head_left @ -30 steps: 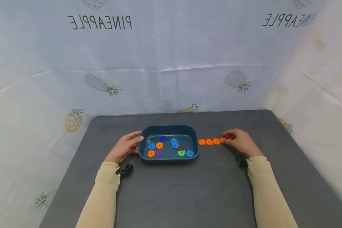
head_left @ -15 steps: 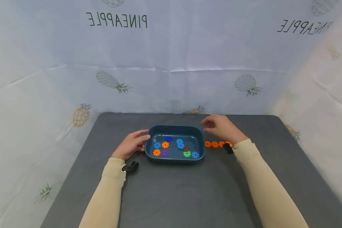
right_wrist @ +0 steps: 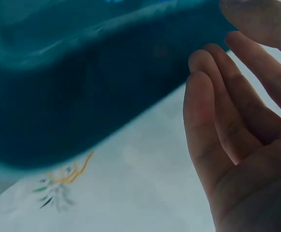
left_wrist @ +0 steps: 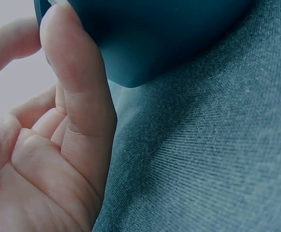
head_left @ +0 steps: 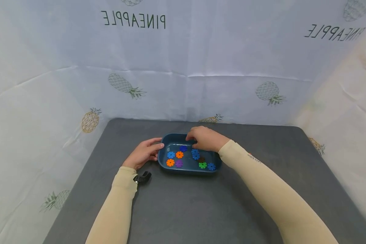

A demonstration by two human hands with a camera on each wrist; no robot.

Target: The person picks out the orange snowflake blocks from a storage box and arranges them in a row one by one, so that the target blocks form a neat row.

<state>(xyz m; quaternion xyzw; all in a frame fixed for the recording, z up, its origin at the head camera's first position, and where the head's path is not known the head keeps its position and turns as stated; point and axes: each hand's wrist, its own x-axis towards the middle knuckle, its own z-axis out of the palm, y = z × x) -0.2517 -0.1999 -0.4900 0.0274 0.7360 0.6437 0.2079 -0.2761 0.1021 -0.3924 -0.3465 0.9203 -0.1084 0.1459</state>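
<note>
A dark blue tray sits at the centre of the head view on a grey table. At its left end the left hand grips the wall, thumb over the rim and fingers round the outside; the left wrist view shows thumb and forefinger pinching the edge at upper left. The right hand reaches over the tray's upper right part, its fingers gently bent and well apart from the thumb, with nothing visible between them. Its thumb tip is just above a pair of light blue notched discs; whether it touches them I cannot tell. Below this pair lie a brown disc and a green disc, with a light blue disc at the tray's lower right. In its left half are a dark blue disc, another light blue disc, two orange discs and a purple disc. A black strap sits by the left cuff, and pineapple-print cloth fills the upper frame.
</note>
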